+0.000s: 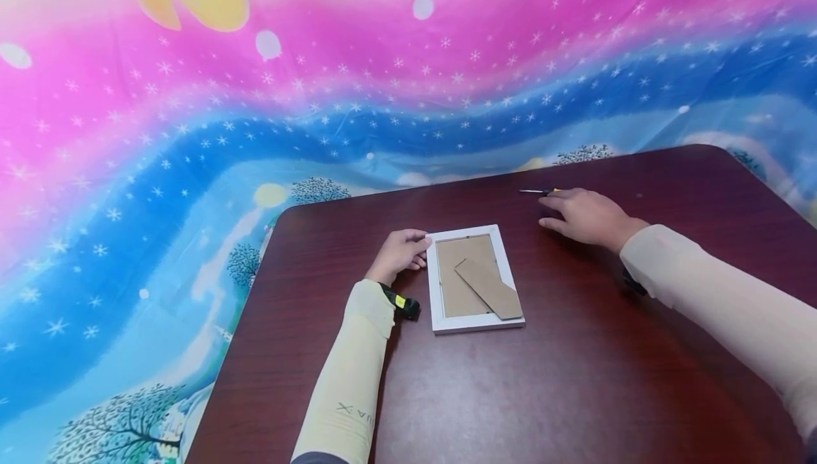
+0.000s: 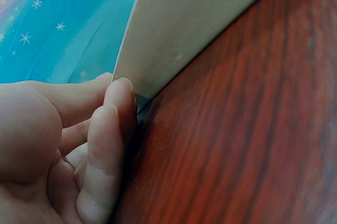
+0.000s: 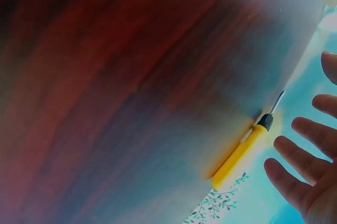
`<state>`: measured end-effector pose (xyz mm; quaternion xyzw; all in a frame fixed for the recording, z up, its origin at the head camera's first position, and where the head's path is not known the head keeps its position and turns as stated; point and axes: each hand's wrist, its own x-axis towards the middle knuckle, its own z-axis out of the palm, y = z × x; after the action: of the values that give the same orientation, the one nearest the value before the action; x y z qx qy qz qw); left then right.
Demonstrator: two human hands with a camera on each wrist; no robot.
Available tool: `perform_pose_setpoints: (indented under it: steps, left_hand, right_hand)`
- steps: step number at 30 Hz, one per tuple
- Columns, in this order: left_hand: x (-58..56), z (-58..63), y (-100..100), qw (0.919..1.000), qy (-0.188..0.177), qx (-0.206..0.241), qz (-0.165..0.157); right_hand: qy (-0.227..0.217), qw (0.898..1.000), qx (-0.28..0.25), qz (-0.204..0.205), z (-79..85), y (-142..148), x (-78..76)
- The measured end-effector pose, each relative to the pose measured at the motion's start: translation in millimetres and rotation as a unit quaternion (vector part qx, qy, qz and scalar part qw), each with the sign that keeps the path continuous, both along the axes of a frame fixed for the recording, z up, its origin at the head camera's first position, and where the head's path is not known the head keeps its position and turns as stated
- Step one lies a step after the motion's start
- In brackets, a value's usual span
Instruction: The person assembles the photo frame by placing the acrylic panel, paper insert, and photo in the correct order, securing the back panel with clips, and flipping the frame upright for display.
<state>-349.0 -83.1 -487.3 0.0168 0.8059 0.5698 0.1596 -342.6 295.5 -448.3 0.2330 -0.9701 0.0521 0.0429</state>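
Patterned cloth (image 1: 383, 45), printed pink and blue with snowflakes and trees, rises beyond the fingers of both hands. The dark red wood-grain table (image 1: 574, 386) lies beneath the fingers and reaches well to either side of them. Two pale sleeves, left (image 1: 345, 379) and right (image 1: 715, 301), run back from the fingers toward the wearer. The white picture frame (image 1: 435, 286) lies back side up on the table, its far left corner at the left fingertips and the rest extending rightward and nearer the wearer from them; the right fingers are well apart from it. Its brown backing board (image 1: 454, 294) sits inside the border, just right of the left fingers. Right hand (image 1: 584, 216): fingers extended and spread, holding nothing. Left hand (image 1: 397, 255): thumb and fingers bent, pinching the frame at that corner. A brown stand leg (image 1: 494, 291) slants across the backing, to the right of the left fingers and nearer the wearer; whether it is raised cannot be determined. A screwdriver (image 3: 239, 156), yellow handle and black collar, lies near the table's far edge, just beside the right fingertips, a gap visible between. A black wrist device (image 1: 403, 305) with a yellow label sits behind the left fingers, at the cuff.
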Motion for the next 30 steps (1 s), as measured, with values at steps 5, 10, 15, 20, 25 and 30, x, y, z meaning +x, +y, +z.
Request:
perform_pose_setpoints:
  steps: [5,10,15,20,25,30]
  left_hand:
    - [1.0,1.0,0,1.0000,0.001,-0.002,0.001]
    - [1.8,1.9,0,1.0000,0.003,-0.004,0.002]
    - [1.9,2.8,0,1.0000,0.003,-0.007,0.003]
    - [2.1,3.7,0,1.0000,0.005,0.001,0.001]
    - [3.9,4.4,0,1.0000,0.008,-0.003,0.001]
    - [5.0,2.8,3,1.0000,0.008,-0.004,0.002]
  right_hand:
    - [-0.007,1.000,-0.001,-0.008,-0.9,1,-4.7]
    - [-0.016,1.000,-0.003,-0.020,-1.5,1,-9.4]
    - [-0.012,1.000,-0.013,-0.021,-0.9,1,-17.1]
    - [-0.012,0.999,-0.022,-0.029,0.9,2,-24.5]
    - [-0.030,0.998,-0.026,-0.047,-0.4,3,-31.0]
    - [-0.043,0.996,-0.038,-0.063,-3.9,8,-35.7]
